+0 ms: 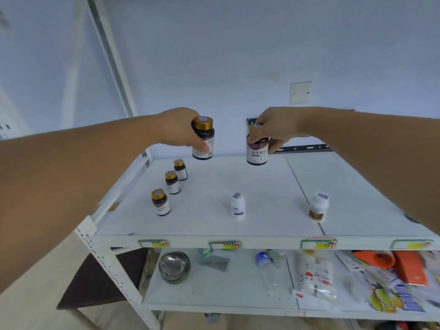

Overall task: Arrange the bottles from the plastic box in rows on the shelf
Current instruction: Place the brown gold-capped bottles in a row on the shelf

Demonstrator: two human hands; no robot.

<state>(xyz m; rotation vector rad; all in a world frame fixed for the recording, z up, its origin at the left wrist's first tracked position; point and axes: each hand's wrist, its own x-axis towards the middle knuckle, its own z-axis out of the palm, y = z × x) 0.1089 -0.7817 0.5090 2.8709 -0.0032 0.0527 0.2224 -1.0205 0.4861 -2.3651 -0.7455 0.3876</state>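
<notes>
Five bottles already stand on the shelf (273, 186), three dark ones (172, 182) lined along its left. Farther back, the left hand (179, 129) clamps a dark bottle (203, 139) and the right hand (273, 129) another (257, 148); lowering both together risks toppling that line

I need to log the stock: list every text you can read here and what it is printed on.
"益生菌片": label of the dark bottle in the right hand.
Label of the bottle in the left hand: barcode only, blurred.
Standing bottles on the shelf: too small.
Yellow price tags: blurred.
</notes>
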